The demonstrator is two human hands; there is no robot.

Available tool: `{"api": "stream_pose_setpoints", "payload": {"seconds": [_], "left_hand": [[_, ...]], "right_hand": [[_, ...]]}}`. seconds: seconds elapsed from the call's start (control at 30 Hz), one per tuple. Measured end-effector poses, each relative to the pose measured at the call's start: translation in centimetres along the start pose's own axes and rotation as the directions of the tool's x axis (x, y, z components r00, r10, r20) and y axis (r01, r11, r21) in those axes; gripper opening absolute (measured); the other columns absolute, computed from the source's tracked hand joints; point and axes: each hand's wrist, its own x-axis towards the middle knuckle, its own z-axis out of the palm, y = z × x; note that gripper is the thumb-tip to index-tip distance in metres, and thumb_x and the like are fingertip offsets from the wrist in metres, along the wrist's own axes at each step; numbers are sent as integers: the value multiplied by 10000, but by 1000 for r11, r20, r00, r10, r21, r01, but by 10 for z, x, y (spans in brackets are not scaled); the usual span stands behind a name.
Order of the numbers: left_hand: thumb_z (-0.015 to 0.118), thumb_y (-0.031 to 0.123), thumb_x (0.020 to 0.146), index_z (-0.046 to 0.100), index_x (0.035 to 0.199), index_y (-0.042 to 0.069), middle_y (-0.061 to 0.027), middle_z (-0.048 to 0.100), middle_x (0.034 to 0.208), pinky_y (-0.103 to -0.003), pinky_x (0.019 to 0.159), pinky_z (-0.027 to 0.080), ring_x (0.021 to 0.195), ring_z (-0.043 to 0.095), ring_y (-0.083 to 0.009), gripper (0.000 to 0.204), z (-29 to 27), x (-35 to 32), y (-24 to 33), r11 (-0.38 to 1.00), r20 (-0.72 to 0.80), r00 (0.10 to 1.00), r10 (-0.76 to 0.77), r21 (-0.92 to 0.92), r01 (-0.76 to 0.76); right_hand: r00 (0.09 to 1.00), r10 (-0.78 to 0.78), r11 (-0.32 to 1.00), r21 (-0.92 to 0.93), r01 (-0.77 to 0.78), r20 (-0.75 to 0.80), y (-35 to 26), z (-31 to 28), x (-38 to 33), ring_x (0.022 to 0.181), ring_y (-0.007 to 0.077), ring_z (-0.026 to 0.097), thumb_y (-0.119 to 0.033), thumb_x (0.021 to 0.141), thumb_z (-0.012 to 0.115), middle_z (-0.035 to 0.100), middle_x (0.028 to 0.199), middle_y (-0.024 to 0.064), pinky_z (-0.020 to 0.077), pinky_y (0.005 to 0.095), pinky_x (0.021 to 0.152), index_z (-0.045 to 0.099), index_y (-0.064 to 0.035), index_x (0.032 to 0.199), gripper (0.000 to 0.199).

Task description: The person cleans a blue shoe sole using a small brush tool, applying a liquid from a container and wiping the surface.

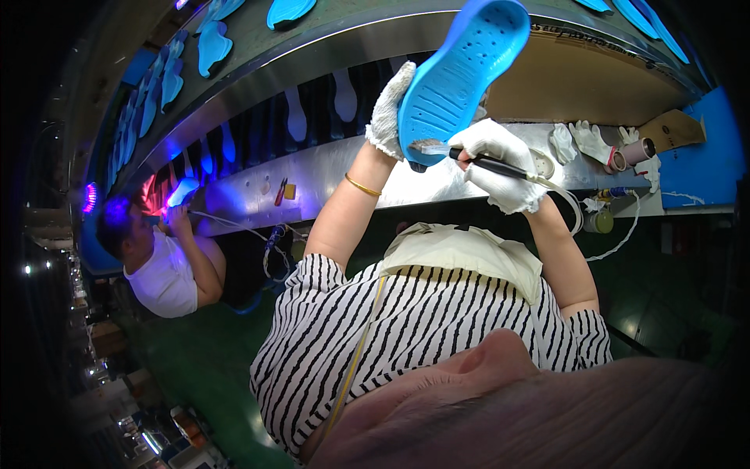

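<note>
A bright blue shoe sole (449, 94) with a raised rim, small holes and ridges stands tilted above the metal bench. My left hand (387, 113), in a white knit glove, grips its left edge; part of the fingers is hidden behind the sole. In my right hand (500, 148), also gloved in white, is a brush with a black handle (500, 166). The brush's bristles (428, 146) touch the sole's inner face near its lower end. From the handle's back end a pale tube (569, 198) curves down to the right.
Blue soles (213, 48) lie on the belt beyond the metal edge. At left, a co-worker (168, 270) holds a lit blue piece. White gloves (590, 142), a pinkish cup (642, 149) and cardboard (673, 130) are at the right. A yellow block (290, 191) sits on the bench.
</note>
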Motion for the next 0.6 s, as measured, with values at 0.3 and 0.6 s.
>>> {"api": "stream_pose_setpoints", "payload": {"seconds": [0.3, 0.6], "left_hand": [[571, 454, 907, 612, 1132, 23, -150, 670, 984, -335, 684, 591, 796, 683, -210, 488, 7, 4, 2, 851, -250, 952, -178, 447, 277], [582, 456, 904, 614, 1140, 18, -152, 670, 1001, -344, 730, 585, 829, 681, -216, 499, 26, 6, 0, 825, -265, 930, -254, 443, 352]], "right_hand": [[740, 625, 779, -257, -572, 249, -18, -9, 21, 679, 74, 525, -74, 685, 646, 603, 781, -1, 462, 247, 638, 631, -62, 834, 151], [758, 632, 774, -155, -613, 161, -16, -29, 10, 757, 150, 592, -49, 677, 650, 632, 827, 38, 499, 289, 744, 625, -30, 796, 122]]}}
